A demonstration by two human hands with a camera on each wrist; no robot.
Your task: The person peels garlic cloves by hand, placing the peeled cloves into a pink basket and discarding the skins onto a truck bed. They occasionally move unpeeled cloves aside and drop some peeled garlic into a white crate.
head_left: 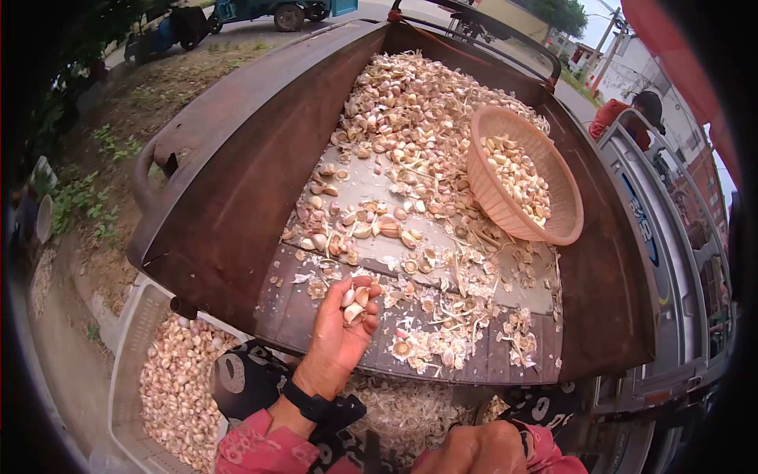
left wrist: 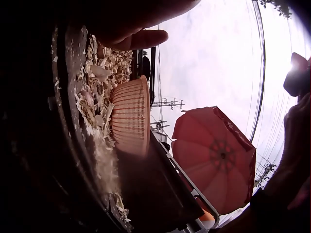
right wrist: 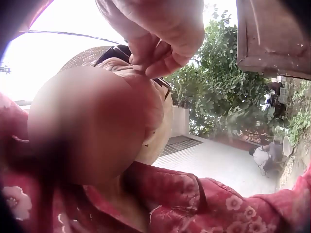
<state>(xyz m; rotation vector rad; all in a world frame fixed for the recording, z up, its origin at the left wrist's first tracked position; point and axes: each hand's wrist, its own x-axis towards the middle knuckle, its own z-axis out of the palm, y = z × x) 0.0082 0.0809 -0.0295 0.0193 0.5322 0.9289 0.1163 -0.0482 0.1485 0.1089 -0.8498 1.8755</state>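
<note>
My left hand (head_left: 338,336) is palm up over the near edge of the metal bed and holds several garlic cloves (head_left: 354,303) in its curled fingers. Part of that hand shows dark at the top of the left wrist view. Raised close to the camera is my right hand (head_left: 480,449), at the bottom of the head view. In the right wrist view its bent fingers (right wrist: 167,63) touch the person's face, with no garlic visible in them. Loose cloves (head_left: 387,227) and papery skins (head_left: 442,336) lie on the boards beyond the left hand.
A pink plastic basket (head_left: 525,221) of peeled cloves tilts against a large garlic heap (head_left: 426,103). High rusty walls (head_left: 229,182) flank the work surface. Below left stands a pale crate (head_left: 126,395) of garlic. A grey vehicle (head_left: 671,237) is at right, under a red umbrella (left wrist: 214,155).
</note>
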